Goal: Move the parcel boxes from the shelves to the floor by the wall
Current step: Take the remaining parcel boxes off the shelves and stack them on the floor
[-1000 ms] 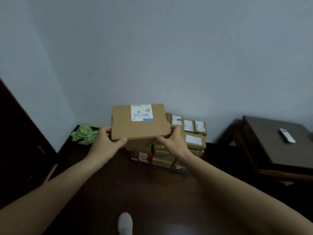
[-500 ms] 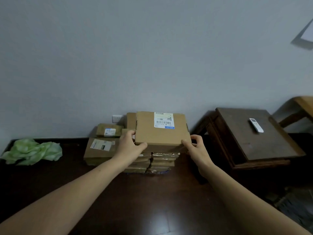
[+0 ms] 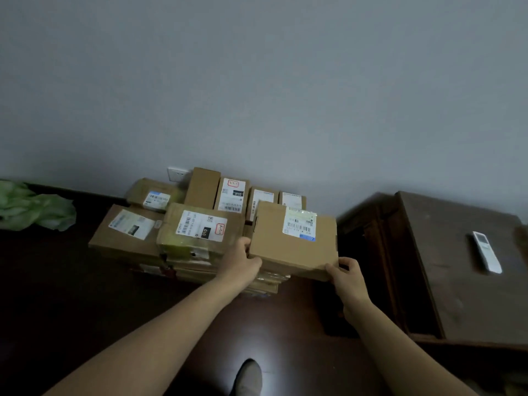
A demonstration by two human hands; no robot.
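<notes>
Left hand point(image 3: 243, 265) and right hand point(image 3: 348, 278) are clamped on 1 parcel box point(image 3: 285, 247) held over the stack point(image 3: 197, 238) by the wall point(image 3: 257, 81); placement is in hand, and level lowering is judged next.

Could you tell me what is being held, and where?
A parcel box: left hand on its near left corner, right hand on its near right corner.

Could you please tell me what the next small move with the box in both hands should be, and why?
Probably lower the box flat onto the right-hand stack and let go: the left hand and right hand grip its near corners, and it seems to hang just above that stack by the wall.
</notes>
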